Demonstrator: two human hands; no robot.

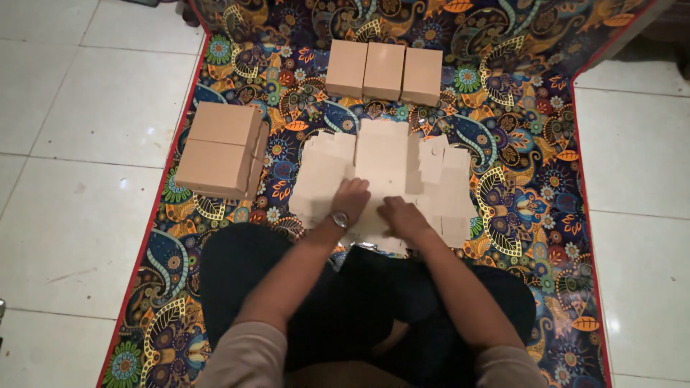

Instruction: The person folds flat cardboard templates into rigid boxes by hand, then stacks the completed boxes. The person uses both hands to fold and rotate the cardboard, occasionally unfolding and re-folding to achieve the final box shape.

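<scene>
A flat, unfolded cardboard box blank (383,179) is spread on a patterned mat (517,165) that is laid over a white tiled floor (72,179). The blank is taken as the landmark here. It is pale brown, cut with flaps and notches along its edges, and it lies in the middle of the mat, just in front of the seated person's crossed legs (359,294).

The left hand (350,197) is laid palm down on the near part of the blank, left of its middle, with the fingers spread flat and nothing gripped; a wristwatch (339,219) is worn just behind it. The right hand (404,215) is pressed on the near edge of the blank, right of its middle, with the fingers bent downward onto the cardboard. Whether a flap is pinched under it cannot be told. The two hands are close together but apart.

Beyond the far edge of the blank, three folded boxes (384,70) of the same brown cardboard are stood side by side, touching one another in a row. To the left of the blank, near the mat's red border, a stack of larger boxes (219,149) is set, well apart from the row.
</scene>
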